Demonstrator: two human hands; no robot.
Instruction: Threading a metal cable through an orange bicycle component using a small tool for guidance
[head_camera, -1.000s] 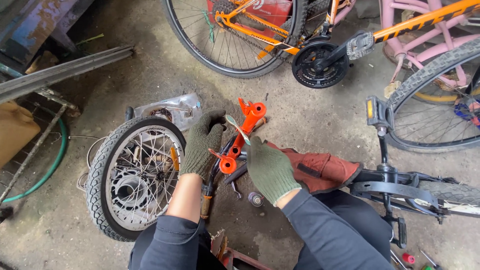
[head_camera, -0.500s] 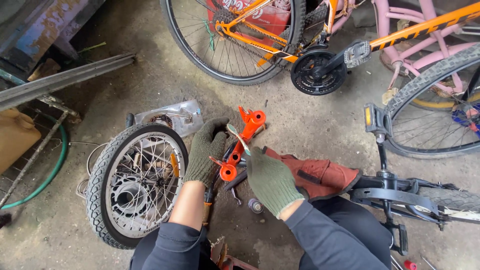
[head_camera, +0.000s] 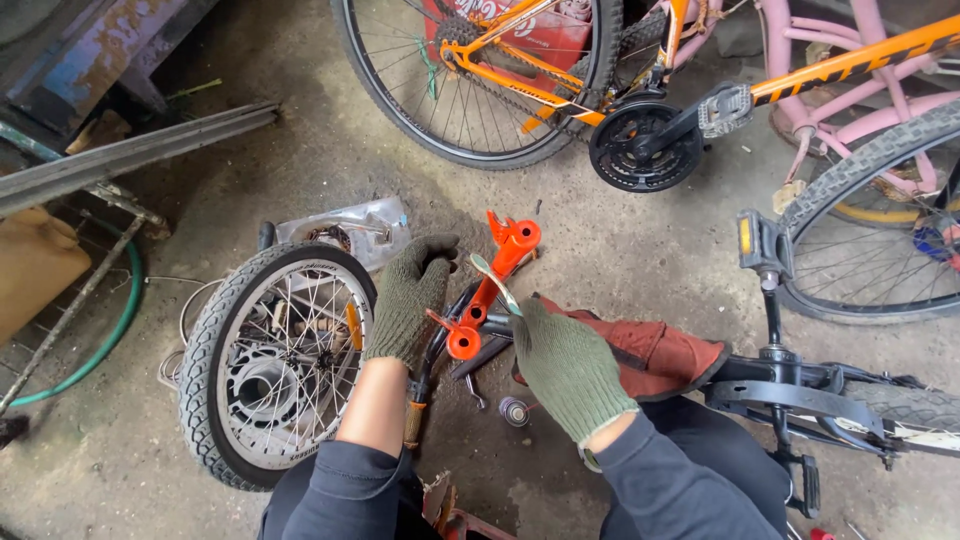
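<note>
Orange bracket (head_camera: 492, 290) sits gripped in my left hand (head_camera: 408, 300); my right hand (head_camera: 565, 365) holds a wrench (head_camera: 494, 281) beside the red pouch (head_camera: 655, 350).

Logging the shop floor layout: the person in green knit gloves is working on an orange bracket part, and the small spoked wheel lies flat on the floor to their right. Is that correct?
Not quite. The head view shows the small spoked wheel lying to their left, beside the left hand. The rest holds: both hands wear green knit gloves, the right hand is gloved too, and they are at the orange bracket part.
</note>
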